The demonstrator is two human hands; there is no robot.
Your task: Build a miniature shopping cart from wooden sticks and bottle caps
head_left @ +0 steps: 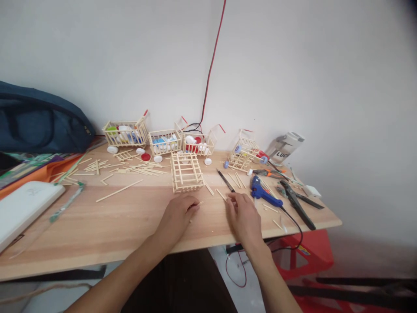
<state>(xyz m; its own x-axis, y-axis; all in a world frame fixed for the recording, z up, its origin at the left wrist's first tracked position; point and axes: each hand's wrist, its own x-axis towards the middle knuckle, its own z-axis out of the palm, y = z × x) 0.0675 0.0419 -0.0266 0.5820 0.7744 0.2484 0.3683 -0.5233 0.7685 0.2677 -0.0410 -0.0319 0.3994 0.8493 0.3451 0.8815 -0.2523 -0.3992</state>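
My left hand (pixel 178 214) rests on the wooden table (pixel 107 221), fingers curled, pinching a short wooden stick (pixel 199 203) at its fingertips. My right hand (pixel 243 216) lies beside it, fingers bent, touching the end of a black craft knife (pixel 226 181). An unfinished stick cart frame (pixel 186 171) stands just beyond both hands. Loose sticks (pixel 128 168) lie scattered to the left of it.
Several finished stick carts (pixel 126 133) filled with bottle caps line the wall. A blue glue gun (pixel 263 192), black pliers (pixel 297 203) and an orange-handled tool (pixel 267 173) lie at right. A blue bag (pixel 39 119) and white box (pixel 24 204) sit left. A red stool (pixel 302 254) stands under the table.
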